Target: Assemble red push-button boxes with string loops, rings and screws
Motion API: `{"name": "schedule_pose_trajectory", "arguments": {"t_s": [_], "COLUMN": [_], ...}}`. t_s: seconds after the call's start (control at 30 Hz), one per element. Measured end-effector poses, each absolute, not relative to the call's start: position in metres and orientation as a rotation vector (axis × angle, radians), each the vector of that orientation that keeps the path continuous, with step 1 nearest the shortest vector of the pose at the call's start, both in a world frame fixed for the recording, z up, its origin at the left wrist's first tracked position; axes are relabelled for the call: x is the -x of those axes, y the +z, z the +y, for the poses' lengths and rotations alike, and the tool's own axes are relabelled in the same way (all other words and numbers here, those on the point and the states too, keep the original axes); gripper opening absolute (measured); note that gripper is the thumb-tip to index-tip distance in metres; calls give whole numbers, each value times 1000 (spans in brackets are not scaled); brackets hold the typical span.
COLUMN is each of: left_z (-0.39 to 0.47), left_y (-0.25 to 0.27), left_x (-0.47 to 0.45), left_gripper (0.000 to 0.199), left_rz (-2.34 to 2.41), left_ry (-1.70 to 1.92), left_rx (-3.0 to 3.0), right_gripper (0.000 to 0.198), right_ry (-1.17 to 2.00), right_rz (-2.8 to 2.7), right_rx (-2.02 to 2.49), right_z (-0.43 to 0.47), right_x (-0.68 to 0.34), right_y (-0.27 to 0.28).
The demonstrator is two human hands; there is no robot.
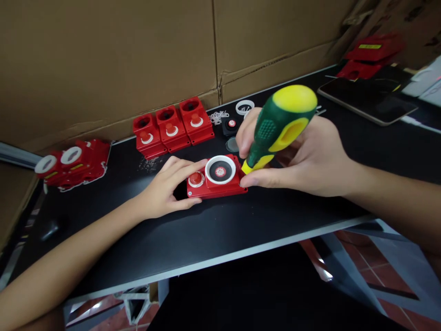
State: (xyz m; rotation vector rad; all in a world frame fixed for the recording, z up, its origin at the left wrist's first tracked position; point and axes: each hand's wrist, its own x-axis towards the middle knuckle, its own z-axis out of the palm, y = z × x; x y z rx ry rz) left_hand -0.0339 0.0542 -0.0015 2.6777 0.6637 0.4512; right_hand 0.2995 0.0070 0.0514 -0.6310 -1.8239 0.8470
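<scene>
Head view: left hand (165, 188) has fingers part-spread, clasping the left end of a red unit (217, 189), thumb on the near side. Right hand (306, 154) has fingers wrapped round a green-and-yellow screwdriver (270, 126), lower end at the unit's right end, tip hidden. Unit lies on the table (193, 239) between both hands' fingers. Three red housings (179, 143) stand beyond the left fingers.

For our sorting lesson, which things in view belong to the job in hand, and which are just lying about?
Belonging to the job:
green-and-yellow screwdriver, in the right hand
red unit, held by the left hand

Apparently lying about:
flat dark device, right
three red units in a row, untouched though similar
</scene>
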Motion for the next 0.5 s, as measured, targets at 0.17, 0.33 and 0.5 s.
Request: {"name": "schedule_pose_trajectory", "arguments": {"t_s": [0.17, 0.33, 0.5], "left_z": [55, 54, 53], "left_y": [-4, -4, -1], "left_x": [34, 33, 32], "left_gripper": [83, 84, 84], "left_rz": [624, 567, 555], "left_ry": [474, 526, 534], "left_rx": [-2706, -2715, -2708], "right_gripper": [41, 52, 42], "right_ry": [847, 1065, 1120], "right_rz": [-1740, -1518, -1491], "right_rx": [669, 710, 651], "right_z": [6, -3, -6], "right_x": [-298, -292, -291], "right_y": [49, 51, 53]}}
